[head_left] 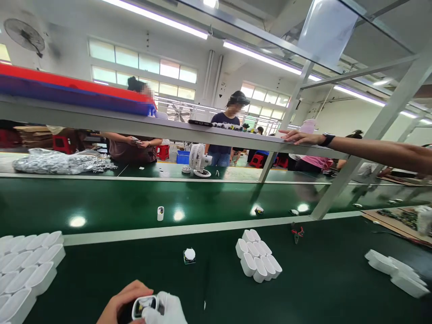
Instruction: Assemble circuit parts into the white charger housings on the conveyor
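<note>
My left hand [122,300] is bare and curled around a small black and white device [144,306] at the bottom edge of the head view. My right hand [168,309], in a white glove, pinches the same device from the right. Both hands hover over the dark green table [320,288]. Just beyond them lies a small circuit board with a white round part [189,255]. A cluster of white oval housings [258,256] stands to the right of it, and several more white housings [25,265] are lined up at the left edge.
More white housings [396,272] lie at the right. A green conveyor belt [118,202] carries a small white device [160,213]. Red-handled pliers [297,232] lie near the belt's edge. A co-worker's arm [371,150] reaches across the metal shelf [101,121]. People stand behind a small fan [198,159].
</note>
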The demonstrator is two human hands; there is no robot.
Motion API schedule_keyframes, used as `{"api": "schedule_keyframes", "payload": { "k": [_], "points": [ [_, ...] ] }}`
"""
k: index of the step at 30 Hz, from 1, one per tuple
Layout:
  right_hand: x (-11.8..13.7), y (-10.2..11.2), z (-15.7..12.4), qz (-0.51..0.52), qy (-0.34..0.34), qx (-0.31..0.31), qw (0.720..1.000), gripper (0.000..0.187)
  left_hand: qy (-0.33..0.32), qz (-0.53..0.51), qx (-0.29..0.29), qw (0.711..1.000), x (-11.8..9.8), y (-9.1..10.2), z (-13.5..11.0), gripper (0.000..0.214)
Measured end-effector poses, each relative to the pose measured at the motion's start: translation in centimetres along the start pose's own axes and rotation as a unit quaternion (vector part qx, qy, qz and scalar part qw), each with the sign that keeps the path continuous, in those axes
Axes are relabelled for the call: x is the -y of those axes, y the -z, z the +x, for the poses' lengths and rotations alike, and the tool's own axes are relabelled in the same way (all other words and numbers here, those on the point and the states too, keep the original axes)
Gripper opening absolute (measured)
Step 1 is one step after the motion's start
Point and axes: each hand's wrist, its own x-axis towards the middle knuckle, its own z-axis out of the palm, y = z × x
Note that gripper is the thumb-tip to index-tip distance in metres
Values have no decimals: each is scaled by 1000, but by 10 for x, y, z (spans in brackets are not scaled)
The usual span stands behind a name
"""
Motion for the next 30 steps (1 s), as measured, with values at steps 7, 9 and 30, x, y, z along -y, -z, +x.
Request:
{"api": "schedule_keyframes", "payload": {
  "k": [7,9,30],
  "points": [
    [-63,-255,-190,-76,-16,181,980,31,-1,189,-35,981,-34,-4,2,31],
    [-65,-305,-231,-97,-4,227,969,26,18,216,-47,975,-37,-7,3,27],
    [4,-352,-176,-201,149,302,920,53,28,252,-34,967,-33,4,12,18]
  ]
}}
